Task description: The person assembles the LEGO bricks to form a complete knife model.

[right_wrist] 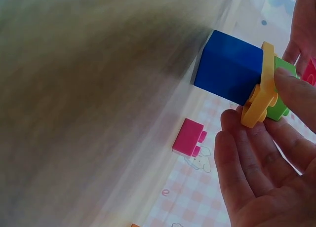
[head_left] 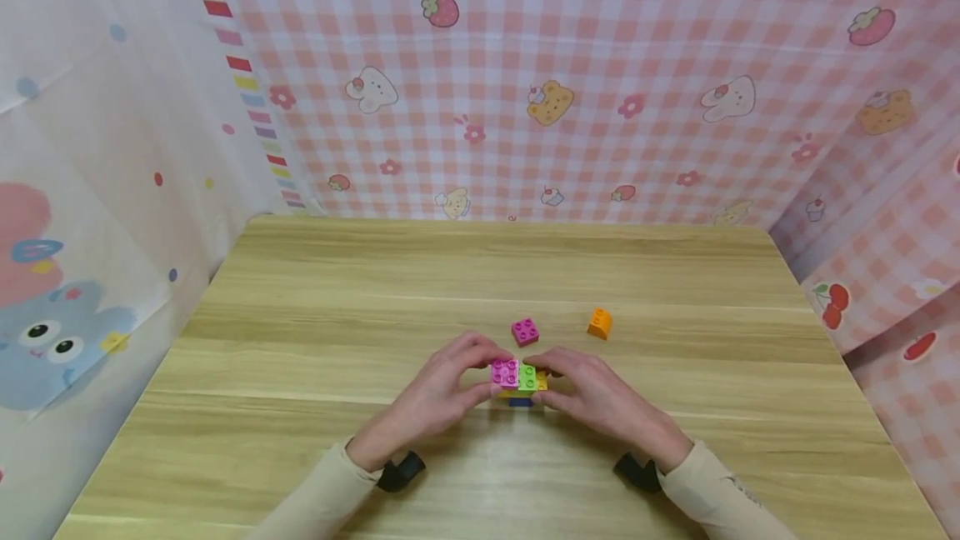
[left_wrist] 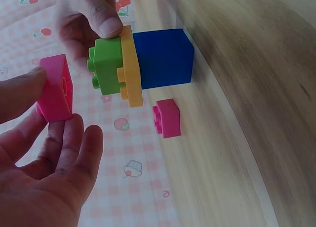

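Observation:
Between its thumb and fingers my left hand pinches a pink building brick. In the left wrist view that brick is apart from a stack, level with the stack's top. The stack has a blue block at the bottom, a yellow plate across it and a green brick on the plate. My right hand grips the stack near the green brick and yellow plate, as the right wrist view shows. Some yellow studs stay bare beside the green brick.
A magenta brick lies on the wooden table just beyond the hands. Farther right is an orange brick with a curved side. A pink checked cloth hangs behind the table.

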A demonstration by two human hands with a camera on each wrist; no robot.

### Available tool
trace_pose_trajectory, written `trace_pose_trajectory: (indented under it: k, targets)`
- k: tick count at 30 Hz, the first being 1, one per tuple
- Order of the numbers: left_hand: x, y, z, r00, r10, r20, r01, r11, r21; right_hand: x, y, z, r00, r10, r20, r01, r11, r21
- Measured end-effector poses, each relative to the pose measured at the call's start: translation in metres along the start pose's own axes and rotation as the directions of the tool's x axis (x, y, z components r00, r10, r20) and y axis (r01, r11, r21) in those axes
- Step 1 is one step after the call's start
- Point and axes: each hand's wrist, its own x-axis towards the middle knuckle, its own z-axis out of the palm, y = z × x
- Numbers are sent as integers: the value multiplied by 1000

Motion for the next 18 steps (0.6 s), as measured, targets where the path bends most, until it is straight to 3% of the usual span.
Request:
trace_pose_trajectory:
  k: [18]
  targets:
    - [11, 2, 13, 1000, 16, -22, -17, 1000, -12, 1, -1, 0, 1000, -10, -13, 10, 1000, -5]
